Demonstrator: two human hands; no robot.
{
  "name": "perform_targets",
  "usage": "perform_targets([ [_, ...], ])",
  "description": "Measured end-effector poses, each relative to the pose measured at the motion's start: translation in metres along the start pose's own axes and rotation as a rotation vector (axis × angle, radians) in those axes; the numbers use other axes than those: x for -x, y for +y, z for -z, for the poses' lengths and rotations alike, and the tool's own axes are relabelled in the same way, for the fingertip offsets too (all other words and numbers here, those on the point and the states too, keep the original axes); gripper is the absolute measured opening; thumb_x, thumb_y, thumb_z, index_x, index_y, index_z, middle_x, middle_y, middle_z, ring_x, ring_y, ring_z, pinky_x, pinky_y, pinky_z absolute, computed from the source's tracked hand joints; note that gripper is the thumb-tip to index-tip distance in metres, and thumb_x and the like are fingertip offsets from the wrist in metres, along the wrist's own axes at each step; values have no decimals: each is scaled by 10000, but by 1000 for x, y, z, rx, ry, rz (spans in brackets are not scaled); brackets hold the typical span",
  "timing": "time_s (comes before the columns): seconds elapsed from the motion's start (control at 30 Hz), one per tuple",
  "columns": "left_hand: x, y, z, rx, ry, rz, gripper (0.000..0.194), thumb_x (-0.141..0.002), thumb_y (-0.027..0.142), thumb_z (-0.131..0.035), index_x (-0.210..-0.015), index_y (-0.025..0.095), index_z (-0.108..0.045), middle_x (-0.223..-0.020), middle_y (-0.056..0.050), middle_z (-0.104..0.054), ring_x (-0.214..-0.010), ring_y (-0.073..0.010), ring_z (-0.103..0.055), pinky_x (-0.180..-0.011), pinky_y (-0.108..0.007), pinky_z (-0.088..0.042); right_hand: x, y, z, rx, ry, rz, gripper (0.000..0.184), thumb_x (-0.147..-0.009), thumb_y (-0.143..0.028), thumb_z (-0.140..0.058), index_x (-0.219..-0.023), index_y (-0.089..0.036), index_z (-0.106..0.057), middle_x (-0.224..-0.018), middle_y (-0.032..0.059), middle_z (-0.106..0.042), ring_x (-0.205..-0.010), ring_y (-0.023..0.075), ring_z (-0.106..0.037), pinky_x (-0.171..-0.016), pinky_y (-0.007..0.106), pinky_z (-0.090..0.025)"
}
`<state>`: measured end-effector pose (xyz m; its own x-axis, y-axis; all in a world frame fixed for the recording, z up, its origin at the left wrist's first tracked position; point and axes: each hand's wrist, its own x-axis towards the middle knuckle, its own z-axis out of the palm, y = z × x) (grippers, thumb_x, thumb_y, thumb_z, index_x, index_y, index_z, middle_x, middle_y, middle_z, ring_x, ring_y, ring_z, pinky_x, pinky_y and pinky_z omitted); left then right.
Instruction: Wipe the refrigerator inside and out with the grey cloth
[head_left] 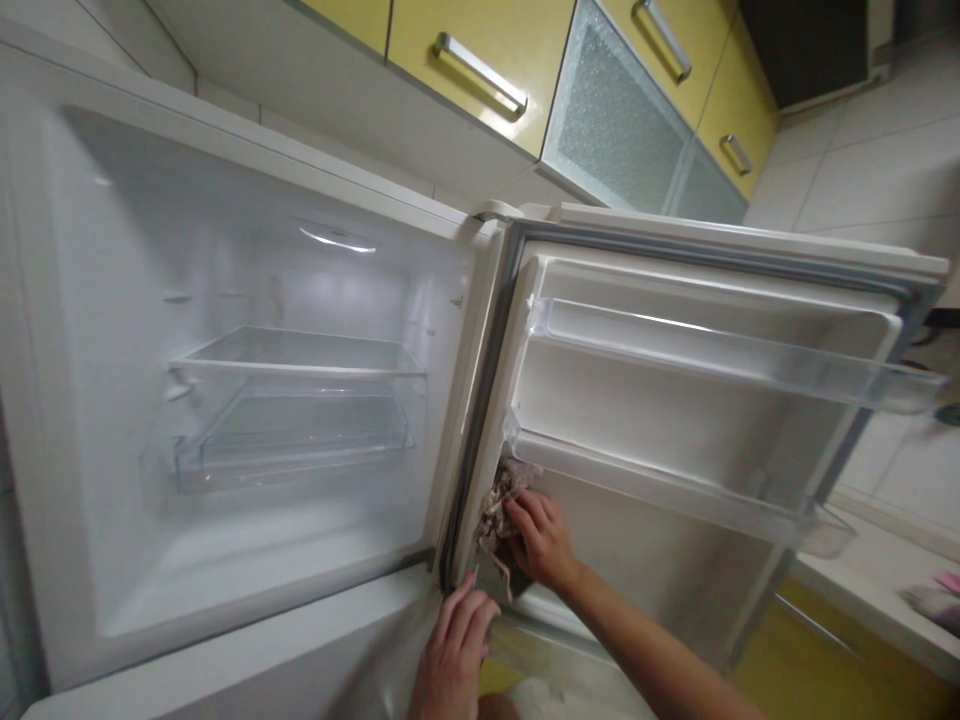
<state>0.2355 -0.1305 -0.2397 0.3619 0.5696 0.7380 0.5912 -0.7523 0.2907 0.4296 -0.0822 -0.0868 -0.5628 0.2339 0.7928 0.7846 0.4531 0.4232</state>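
A crumpled brown patterned cloth is bunched under the fingers of my right hand, pressed against the hinge-side inner edge of the open fridge door. It lies just below the lower clear door shelf, and part of it hangs down. My left hand is at the bottom corner of the door near the hinge. Its fingers are curled at the edge beside the grey rubber seal; what they grip there, if anything, is hidden.
To the left is the lit fridge compartment, with a glass shelf and a clear tray. An upper clear door shelf crosses the door. Yellow cabinets with metal handles hang above. A pale counter stands at right.
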Motion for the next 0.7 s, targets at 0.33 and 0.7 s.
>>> perform_targets([
  [0.33,-3,-2,1,-38,46,-13,798,-737,-73,-527,-1423,334,-562,-1411,20,-717,-1412,-237,-617,-1086,-377,-635,43,23,53,-156,-511,428,205,-1082,-335,-524,-946,-226,-633,-923,3,-700,-842,173,-573,-739,337,-358],
  [0.7,-1,-9,-18,-23,108,-14,772,-620,-108,-504,-1253,319,-616,-1289,37,-752,-1377,-209,-618,-1134,-341,-565,30,45,71,171,-37,87,363,-1055,-212,-496,-1374,-213,-668,-1231,99,-764,-1196,207,-634,-1011,375,-359],
])
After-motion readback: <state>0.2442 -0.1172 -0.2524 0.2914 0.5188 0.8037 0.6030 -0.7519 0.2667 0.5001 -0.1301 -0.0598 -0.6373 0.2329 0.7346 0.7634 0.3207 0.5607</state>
